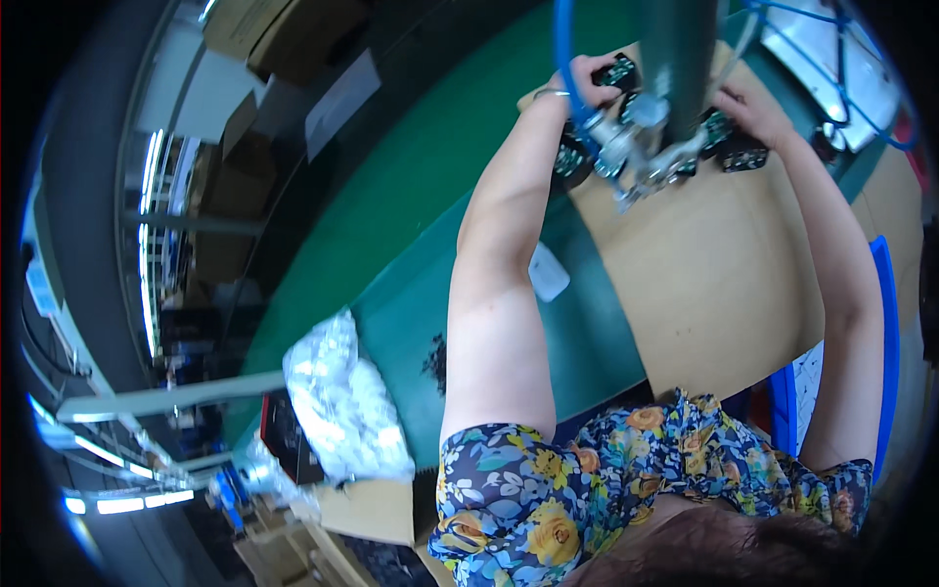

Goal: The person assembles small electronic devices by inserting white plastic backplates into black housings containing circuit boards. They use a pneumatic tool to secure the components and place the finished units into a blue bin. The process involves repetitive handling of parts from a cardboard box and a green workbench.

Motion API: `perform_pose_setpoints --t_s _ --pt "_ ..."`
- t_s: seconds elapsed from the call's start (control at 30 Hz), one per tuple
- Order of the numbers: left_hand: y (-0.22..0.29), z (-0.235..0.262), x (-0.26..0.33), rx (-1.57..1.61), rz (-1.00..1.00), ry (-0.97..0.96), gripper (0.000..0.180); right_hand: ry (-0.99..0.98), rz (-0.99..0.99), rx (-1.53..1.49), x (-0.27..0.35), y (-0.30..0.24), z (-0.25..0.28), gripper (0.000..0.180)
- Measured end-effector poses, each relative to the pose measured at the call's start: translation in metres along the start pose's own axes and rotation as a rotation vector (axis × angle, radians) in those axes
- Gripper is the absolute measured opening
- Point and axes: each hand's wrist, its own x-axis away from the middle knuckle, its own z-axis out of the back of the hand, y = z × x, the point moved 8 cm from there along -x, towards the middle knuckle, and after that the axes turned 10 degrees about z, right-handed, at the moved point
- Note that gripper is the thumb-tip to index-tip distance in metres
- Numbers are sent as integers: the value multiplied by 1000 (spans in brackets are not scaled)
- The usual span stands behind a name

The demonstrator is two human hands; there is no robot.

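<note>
At the far left, past the edge of the green bench [391, 186], a crumpled clear plastic bag [342, 396] lies on a brown carton [377, 509], well apart from both hands. Brown boxes [245, 29] stand at the top left.

The person's left arm runs up from a flowered sleeve [509, 489], long and nearly straight, the elbow only slightly bent, with a thin bangle [550, 94] at the wrist. The left hand [585, 83] is at the top of the view, its fingers curled over a small black part [618, 70], which they grip at its near end. More black parts [572, 161] lie just below that wrist, at the edge of a brown board [704, 274] that covers the bench. A small white piece [548, 271] lies on the green surface beside the forearm.

Between the two hands hangs a grey-green column [680, 49] with a silver metal fitting [641, 147] at its lower end and a blue hose [565, 59] looping beside it; this tool hides part of the black parts beneath it.

The right arm rises from the lower right, bends at the elbow and leans inward toward the column. The right hand [748, 108] rests palm down on the board, fingers bent and close together, touching a black part [745, 152] at its fingertips; whether it pinches that part cannot be told. To the right, a blue tray rim [885, 323] runs along the board's edge, and blue cables [841, 59] cross a white object at the top right.
</note>
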Motion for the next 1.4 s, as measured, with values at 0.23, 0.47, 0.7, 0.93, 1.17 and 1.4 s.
perform_pose_setpoints --t_s 0.23,0.47,0.7,0.93,1.17,1.4 --pt "-2 17 68 -81 89 -149 46 -51 -73 -1 -7 2 -4 52" --pt "16 72 142 -243 92 289 47 61 28 42 -2 -14 13 49" --pt "44 7 319 -560 23 108 59 333 -36 220 127 -3 55 37" --pt "18 11 402 -755 243 163 72 810 -162 362 371 -43 49 38" --pt "38 27 395 -684 106 326 61 1240 -621 -986 437 11 -78 56" --pt "97 -15 275 -546 -289 306 51 854 -405 -922 329 -20 -116 46"
